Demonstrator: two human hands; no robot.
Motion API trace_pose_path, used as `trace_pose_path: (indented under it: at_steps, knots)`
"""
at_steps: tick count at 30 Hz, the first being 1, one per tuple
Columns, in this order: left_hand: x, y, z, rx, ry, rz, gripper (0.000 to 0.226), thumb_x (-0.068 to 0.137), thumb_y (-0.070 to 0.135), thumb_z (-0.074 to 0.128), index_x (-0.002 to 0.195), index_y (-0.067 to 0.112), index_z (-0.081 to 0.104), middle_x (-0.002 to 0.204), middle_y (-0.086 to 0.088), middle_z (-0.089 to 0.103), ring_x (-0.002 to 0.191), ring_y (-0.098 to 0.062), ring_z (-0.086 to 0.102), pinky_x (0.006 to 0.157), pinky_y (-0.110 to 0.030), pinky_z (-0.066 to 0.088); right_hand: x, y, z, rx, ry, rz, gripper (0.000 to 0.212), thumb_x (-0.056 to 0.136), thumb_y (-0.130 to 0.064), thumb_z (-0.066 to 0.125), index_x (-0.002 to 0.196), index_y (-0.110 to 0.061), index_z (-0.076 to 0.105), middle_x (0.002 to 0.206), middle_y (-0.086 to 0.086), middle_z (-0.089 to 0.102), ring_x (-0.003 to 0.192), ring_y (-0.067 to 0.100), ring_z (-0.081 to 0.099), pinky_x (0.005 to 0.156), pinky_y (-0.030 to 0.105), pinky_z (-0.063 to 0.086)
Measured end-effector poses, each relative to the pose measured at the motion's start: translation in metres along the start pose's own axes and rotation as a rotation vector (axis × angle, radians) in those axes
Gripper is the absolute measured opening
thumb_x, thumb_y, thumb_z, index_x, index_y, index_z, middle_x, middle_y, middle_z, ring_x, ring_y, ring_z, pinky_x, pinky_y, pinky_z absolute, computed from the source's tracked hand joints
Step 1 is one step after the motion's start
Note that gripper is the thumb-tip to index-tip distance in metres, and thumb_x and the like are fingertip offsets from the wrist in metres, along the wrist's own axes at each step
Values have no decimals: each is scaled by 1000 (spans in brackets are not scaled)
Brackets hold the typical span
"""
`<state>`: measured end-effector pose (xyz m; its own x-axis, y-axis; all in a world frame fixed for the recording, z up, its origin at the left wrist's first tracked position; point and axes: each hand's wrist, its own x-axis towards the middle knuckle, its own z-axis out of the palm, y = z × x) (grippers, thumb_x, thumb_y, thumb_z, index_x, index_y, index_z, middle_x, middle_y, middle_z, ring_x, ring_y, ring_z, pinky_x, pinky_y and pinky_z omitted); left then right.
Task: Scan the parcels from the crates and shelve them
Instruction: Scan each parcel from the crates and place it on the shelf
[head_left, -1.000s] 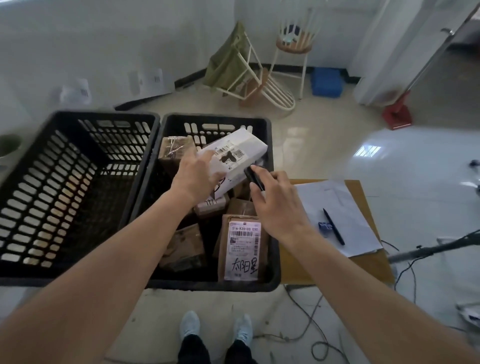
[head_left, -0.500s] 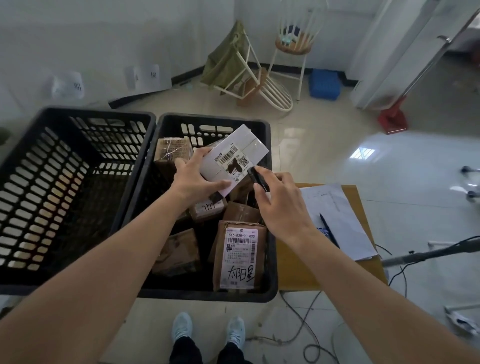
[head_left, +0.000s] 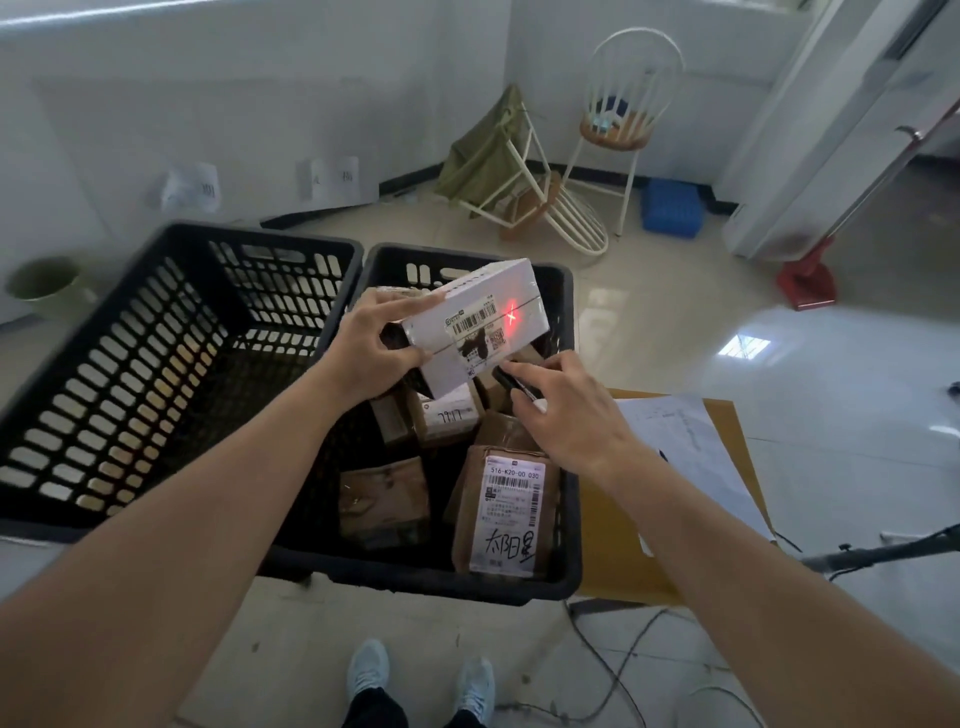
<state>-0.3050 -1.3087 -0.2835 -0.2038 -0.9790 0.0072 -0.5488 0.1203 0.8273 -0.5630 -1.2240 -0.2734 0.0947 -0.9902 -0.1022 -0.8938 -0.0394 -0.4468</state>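
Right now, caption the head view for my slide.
Left hand holds white parcel over crate; right hand aims scanner.

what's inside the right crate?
Right crate holds several brown parcels: one upright with a white label at front right, one front left, more behind. The hands and white box hide the middle; the bottom isn't visible.

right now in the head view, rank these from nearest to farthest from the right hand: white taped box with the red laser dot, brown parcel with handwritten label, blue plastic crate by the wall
1. White taped box, just above the right hand, held by the left hand.
2. Brown parcel with handwritten label, below the hand in the black crate.
3. Blue plastic crate, far back by the wall.
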Motion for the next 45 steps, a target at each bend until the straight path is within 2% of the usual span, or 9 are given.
trace_pose_path:
  at_steps: [17, 20, 24, 28, 31, 33, 39, 42, 45]
  knots:
    - [-18, -8, -100, 153, 106, 148, 75, 84, 13, 86, 129, 67, 59, 137, 4, 47, 135, -28, 40, 117, -54, 41, -3, -88, -23, -286, -192, -115, 42, 109, -51, 49, 149, -58, 41, 136, 5, 42, 124, 35, 54, 107, 58, 49]
    - [-17, -9, -110, 24, 107, 112, 71, 85, 9, 83, 131, 60, 64, 139, 4, 48, 137, -23, 42, 117, -39, 42, 1, -94, -19, -90, -146, -70, 41, 108, -51, 50, 148, -58, 43, 137, 2, 43, 125, 30, 53, 109, 53, 49]
    - [-20, -2, -125, -174, 85, 77, 73, 84, 13, 81, 137, 59, 61, 141, 6, 51, 137, -18, 46, 122, -46, 35, 13, -110, -4, 311, 101, 39, 39, 109, -46, 53, 148, -47, 55, 132, 3, 57, 116, 23, 62, 106, 46, 52]
    - [-24, 0, -143, -407, -22, 49, 82, 82, 15, 83, 141, 62, 53, 146, -2, 51, 130, -28, 59, 110, -46, 52, 30, -146, 3, 664, 378, 180, 37, 110, -37, 55, 147, -40, 58, 125, -9, 67, 107, 10, 65, 101, 50, 57]
    - [-31, -5, -155, -537, -120, 9, 91, 76, 13, 86, 144, 61, 50, 150, -11, 41, 126, -36, 63, 100, -47, 59, 44, -178, 8, 836, 470, 200, 36, 108, -46, 50, 137, -67, 53, 149, -8, 57, 119, 15, 57, 104, 45, 49]
    - [-39, -7, -162, -594, -191, 8, 98, 77, 6, 86, 149, 60, 46, 153, -10, 37, 125, -35, 65, 99, -48, 60, 53, -194, 12, 925, 501, 218, 34, 100, -57, 46, 119, -86, 46, 153, -9, 53, 118, 20, 52, 98, 46, 44]
    - [-74, 0, -182, -406, -268, 79, 116, 85, 9, 86, 157, 65, 15, 163, 4, 35, 119, -28, 70, 100, -35, 58, 67, -223, 25, 1018, 496, 82, 39, 105, -58, 39, 139, -77, 44, 140, -1, 53, 127, 22, 59, 107, 55, 53]
    - [-97, 9, -189, -326, -165, 43, 114, 87, 12, 84, 160, 61, 11, 153, 7, 47, 114, -20, 72, 93, -27, 56, 69, -236, 27, 1104, 446, 8, 37, 112, -49, 40, 138, -74, 48, 135, -5, 52, 123, 20, 61, 103, 51, 57]
    - [-121, 15, -191, -283, 16, -3, 103, 88, 24, 85, 158, 62, 21, 141, 5, 59, 117, -16, 70, 102, -41, 55, 67, -245, 32, 1121, 388, -107, 38, 114, -46, 40, 143, -67, 49, 130, -10, 51, 120, 19, 62, 100, 48, 60]
